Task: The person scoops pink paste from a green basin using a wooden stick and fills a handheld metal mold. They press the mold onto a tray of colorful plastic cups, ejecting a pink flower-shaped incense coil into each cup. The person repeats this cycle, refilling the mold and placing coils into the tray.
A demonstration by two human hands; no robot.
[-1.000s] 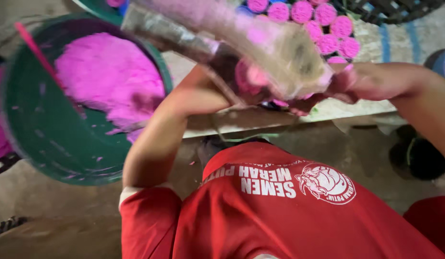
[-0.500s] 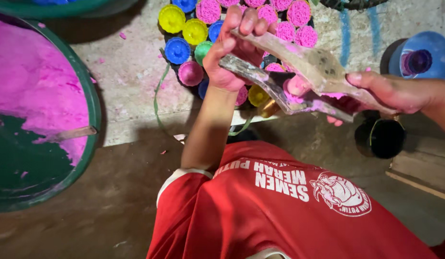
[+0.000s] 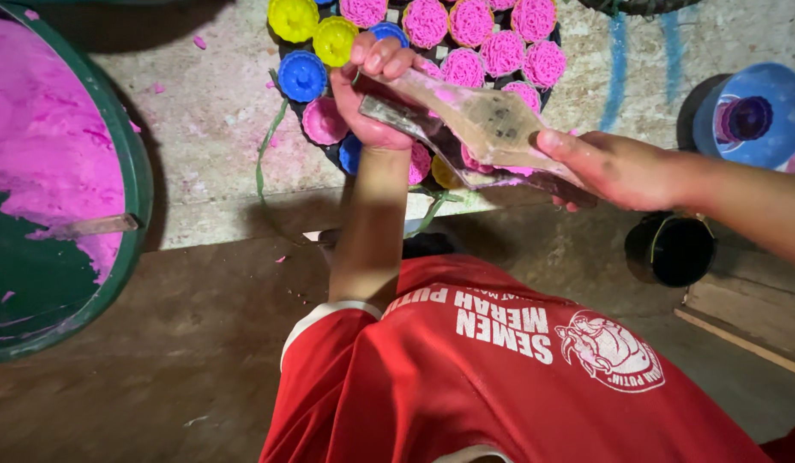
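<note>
Hands clamped on a pink-stained wooden press (image 3: 487, 129): left hand (image 3: 372, 90) gripping the far end, right hand (image 3: 620, 167) the near; best held level above pink-filled moulds (image 3: 500, 51) beneath.

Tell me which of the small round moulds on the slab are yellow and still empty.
The two yellow moulds at the cluster's top left, just left of the left hand. The others are blue, or filled pink.

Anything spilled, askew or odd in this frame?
Yes: pink crumbs lie scattered on the concrete slab beside the green basin. The hinged press is smeared pink too.
</note>
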